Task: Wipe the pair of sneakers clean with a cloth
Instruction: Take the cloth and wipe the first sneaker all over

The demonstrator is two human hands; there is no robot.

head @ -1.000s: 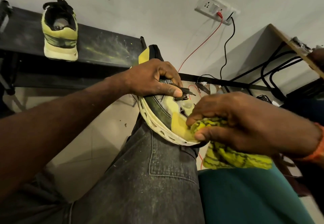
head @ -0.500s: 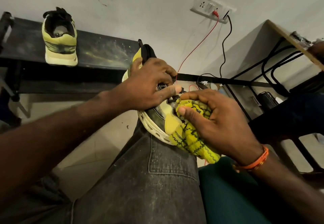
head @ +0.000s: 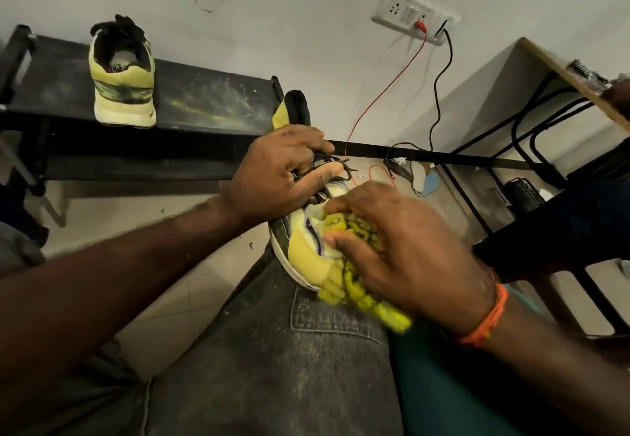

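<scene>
A: Biggest thing first?
B: Black bench (head: pixel 204 101) along the wall, 10 o'clock of frame. The person's grey-jeaned thigh (head: pixel 272 350) fills 6 o'clock.

A: Sneakers?
B: Spare sneaker (head: pixel 122 74) stands upright on the bench, heel toward the camera, at 10 o'clock from the hands, well apart. Sneaker (head: pixel 303 255) in work rests tilted on the thigh near centre, sole edge toward 7 o'clock, heel tab up at 12.

A: Hands?
B: Left hand (head: pixel 276 176) grips the sneaker's upper from 9 o'clock, fingers curled into the laces, thumb across them. Right hand (head: pixel 402 251) comes in from 4 o'clock, fingers curled round the cloth (head: pixel 358 285), pressing it onto the toe side. Motion-blurred there, so exact finger contact is unclear.

A: Cloth?
B: Yellow with dark pattern, bunched under the right palm, its tail hanging toward 5 o'clock over the thigh.

A: Smaller stuff?
B: Socket plate (head: pixel 414 14) on the wall at 1 o'clock, red wire (head: pixel 385 89) and black wire (head: pixel 439 91) dropping from it. Orange band (head: pixel 487 319) on the right wrist.
</scene>
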